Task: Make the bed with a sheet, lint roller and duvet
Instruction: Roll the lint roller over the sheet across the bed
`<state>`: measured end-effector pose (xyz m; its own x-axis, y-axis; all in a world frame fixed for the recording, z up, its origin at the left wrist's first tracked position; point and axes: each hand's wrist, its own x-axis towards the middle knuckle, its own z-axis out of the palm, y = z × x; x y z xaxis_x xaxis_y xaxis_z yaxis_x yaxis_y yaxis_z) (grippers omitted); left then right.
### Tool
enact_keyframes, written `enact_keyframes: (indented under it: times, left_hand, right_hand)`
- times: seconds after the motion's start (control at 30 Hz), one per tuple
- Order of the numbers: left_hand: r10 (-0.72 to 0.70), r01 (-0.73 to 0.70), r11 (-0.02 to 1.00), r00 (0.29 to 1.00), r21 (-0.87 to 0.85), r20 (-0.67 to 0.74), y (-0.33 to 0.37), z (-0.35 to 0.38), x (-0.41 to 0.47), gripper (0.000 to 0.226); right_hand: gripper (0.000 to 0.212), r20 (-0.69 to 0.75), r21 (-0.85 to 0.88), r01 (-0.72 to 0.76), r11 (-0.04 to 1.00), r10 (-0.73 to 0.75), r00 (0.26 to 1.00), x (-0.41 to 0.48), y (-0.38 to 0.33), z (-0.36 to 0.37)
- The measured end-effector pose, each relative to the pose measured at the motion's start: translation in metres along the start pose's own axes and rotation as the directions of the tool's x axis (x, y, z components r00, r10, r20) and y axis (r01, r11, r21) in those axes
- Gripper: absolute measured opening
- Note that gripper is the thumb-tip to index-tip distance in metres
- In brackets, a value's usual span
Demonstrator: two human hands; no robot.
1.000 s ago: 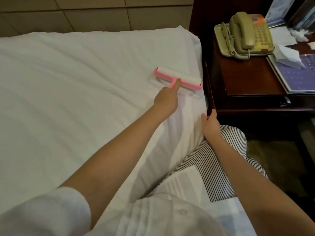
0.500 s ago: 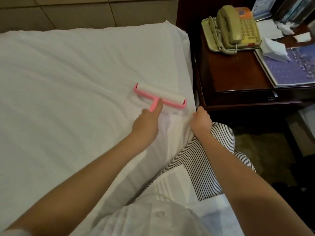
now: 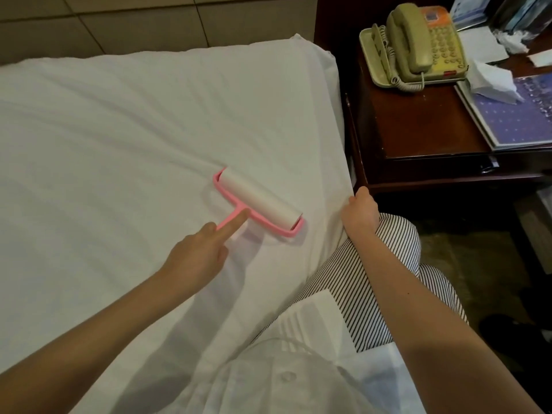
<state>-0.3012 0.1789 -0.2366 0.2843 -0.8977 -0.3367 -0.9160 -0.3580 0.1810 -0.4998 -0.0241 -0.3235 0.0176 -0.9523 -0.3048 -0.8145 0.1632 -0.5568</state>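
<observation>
My left hand holds the lint roller by its pink handle, index finger laid straight along it. I have drawn it back from the bed's head corner, and it now lies more slantwise on the sheet. My right hand still grips the sheet at the bed's right edge, beside the nightstand.

Lint roller on the bed, worktop to its right.
The lint roller lies on the sheet near the bed's right edge, its handle in the left hand. The right hand grips the sheet at that edge. On the worktop, a telephone stands at the back, with a tissue and booklet to its right.
</observation>
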Motion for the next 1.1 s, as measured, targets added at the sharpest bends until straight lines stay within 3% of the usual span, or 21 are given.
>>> enact_keyframes:
  times: [0.27, 0.4, 0.5, 0.57, 0.67, 0.77, 0.83, 0.97, 1.1]
  left_hand:
    - [0.181, -0.190, 0.979, 0.977, -0.076, -0.109, 0.037, -0.015, 0.106, 0.070]
    - [0.210, -0.220, 0.973, 0.969, -0.069, -0.130, -0.002, 0.001, 0.075, 0.076]
    - [0.207, -0.210, 0.977, 0.976, -0.045, -0.071, -0.056, 0.011, 0.020, 0.089]
    - [0.179, -0.180, 0.983, 0.983, -0.028, -0.046, -0.078, 0.006, -0.005, 0.093]
    - [0.195, -0.194, 0.981, 0.980, 0.024, -0.033, -0.075, -0.013, 0.001, 0.079]
    - [0.230, -0.221, 0.972, 0.965, 0.082, -0.125, -0.053, -0.033, 0.032, 0.073]
    - [0.235, -0.218, 0.970, 0.954, 0.107, -0.184, -0.044, -0.039, 0.053, 0.070]
    - [0.234, -0.223, 0.970, 0.963, 0.092, -0.135, -0.051, -0.033, 0.080, 0.067]
    - [0.272, -0.274, 0.962, 0.955, -0.001, -0.120, -0.104, -0.015, 0.044, 0.076]
  right_hand:
    - [0.023, 0.014, -0.034, 0.075, 0.997, -0.075, 0.997, -0.002, 0.008, 0.001]
    - [0.042, 0.087, -0.021, 0.040, 0.999, -0.038, 0.995, 0.000, 0.005, 0.000]
    - [0.042, 0.042, 0.022, 0.014, 1.000, -0.015, 0.999, 0.000, 0.000, 0.003]
    - [0.041, -0.044, -0.018, 0.075, 0.997, -0.076, 0.996, -0.005, -0.006, 0.006]
    - [0.047, -0.145, -0.147, 0.272, 0.951, -0.293, 0.945, -0.019, -0.019, 0.016]
    - [0.049, -0.067, -0.205, 0.484, 0.851, -0.506, 0.860, -0.032, -0.025, 0.030]
    - [0.049, -0.013, -0.211, 0.550, 0.808, -0.565, 0.825, -0.037, -0.023, 0.036]
    - [0.048, 0.097, -0.274, 0.575, 0.771, -0.573, 0.814, -0.038, -0.020, 0.038]
    - [0.055, 0.154, -0.326, 0.558, 0.763, -0.539, 0.828, -0.040, -0.020, 0.035]
